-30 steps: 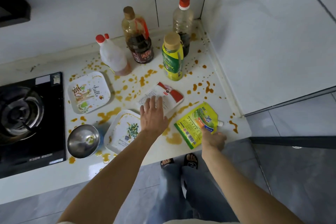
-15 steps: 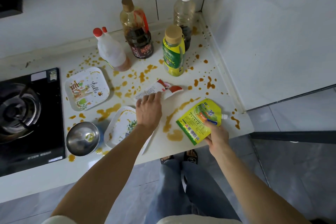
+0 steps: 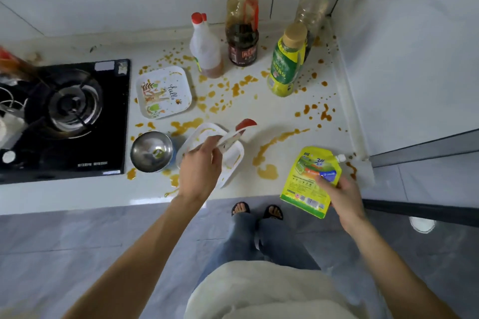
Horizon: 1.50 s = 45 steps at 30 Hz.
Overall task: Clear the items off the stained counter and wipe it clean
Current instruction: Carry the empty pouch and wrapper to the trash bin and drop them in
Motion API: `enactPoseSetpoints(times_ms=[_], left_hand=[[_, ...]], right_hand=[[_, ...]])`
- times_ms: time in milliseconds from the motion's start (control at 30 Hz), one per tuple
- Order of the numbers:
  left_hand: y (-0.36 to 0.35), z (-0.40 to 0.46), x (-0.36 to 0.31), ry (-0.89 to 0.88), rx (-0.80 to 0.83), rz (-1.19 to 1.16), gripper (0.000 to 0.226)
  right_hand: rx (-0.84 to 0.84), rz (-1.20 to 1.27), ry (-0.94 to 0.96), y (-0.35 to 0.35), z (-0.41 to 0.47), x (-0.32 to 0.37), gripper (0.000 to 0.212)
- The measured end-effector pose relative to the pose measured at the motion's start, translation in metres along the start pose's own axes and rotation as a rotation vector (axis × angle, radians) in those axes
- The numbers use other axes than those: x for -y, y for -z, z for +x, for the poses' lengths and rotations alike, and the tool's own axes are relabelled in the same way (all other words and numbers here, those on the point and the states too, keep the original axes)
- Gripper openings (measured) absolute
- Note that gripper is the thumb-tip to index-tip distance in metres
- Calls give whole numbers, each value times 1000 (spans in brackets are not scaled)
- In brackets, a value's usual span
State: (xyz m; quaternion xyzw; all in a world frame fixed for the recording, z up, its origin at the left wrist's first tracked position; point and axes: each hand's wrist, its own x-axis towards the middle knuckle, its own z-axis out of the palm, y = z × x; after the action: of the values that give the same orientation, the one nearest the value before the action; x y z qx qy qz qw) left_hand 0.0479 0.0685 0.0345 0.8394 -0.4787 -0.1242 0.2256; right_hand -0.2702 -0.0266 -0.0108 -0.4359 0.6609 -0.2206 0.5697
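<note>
left hand (image 3: 201,167) is up over the front of the counter (image 3: 282,116), fingers curled round the near end of a white packet with a red end (image 3: 239,132), and the packet sticks out away from the hand, up and to the right, lifted clear of the surface. directly under that hand and packet sits a white rectangular tray (image 3: 234,160), tilted askew near the counter's front edge, smeared with brown inside.

right hand (image 3: 339,191) is out at the front right corner, thumb and fingers pinching the lower right part of a yellow-green spout pouch (image 3: 308,181). the pouch hangs partly past the counter edge, its white spout pointing right, its bottom corner out over the floor.

brown sauce stains (image 3: 267,153) are spattered right across the white surface, with a long streak and a puddle lying between the two hands.

further back, a patterned square plate (image 3: 164,92) lies flat beside the black gas hob (image 3: 64,116), and a small steel bowl (image 3: 151,151) sits just left of the tray. four bottles stand upright towards the wall: a white bottle with red cap (image 3: 206,52), a dark sauce bottle (image 3: 242,33), a yellow-labelled bottle (image 3: 286,62) and a clear bottle with red cap (image 3: 312,8) in the corner.
</note>
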Motion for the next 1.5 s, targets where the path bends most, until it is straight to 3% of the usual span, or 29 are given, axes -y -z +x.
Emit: enactPoseSetpoints(times_ms=[167, 333, 467, 667, 867, 1100, 1300, 1500], left_hand=[[7, -70, 30, 170, 1, -73, 32], [6, -126, 46, 304, -7, -73, 29], [-2, -177, 61, 430, 1, -41, 27], [-30, -285, 80, 782, -25, -36, 25], [-61, -406, 77, 1154, 32, -64, 20], [-97, -521, 52, 1536, -33, -223, 16], [-102, -581, 73, 1746, -102, -374, 22], [-62, -587, 148, 1747, -202, -411, 23]], right_hand=[[73, -153, -67, 4, -20, -11, 14], [222, -470, 18, 8, -23, -10, 11], [360, -817, 178, 3, -10, -8, 15], [558, -1238, 480, -46, 11, -9, 16], [853, -1400, 664, -133, -11, -19, 20], [1139, -1484, 884, -261, -95, -36, 23], [1193, -1543, 945, -341, -161, -65, 19], [1102, -1666, 973, -375, -181, -88, 17]])
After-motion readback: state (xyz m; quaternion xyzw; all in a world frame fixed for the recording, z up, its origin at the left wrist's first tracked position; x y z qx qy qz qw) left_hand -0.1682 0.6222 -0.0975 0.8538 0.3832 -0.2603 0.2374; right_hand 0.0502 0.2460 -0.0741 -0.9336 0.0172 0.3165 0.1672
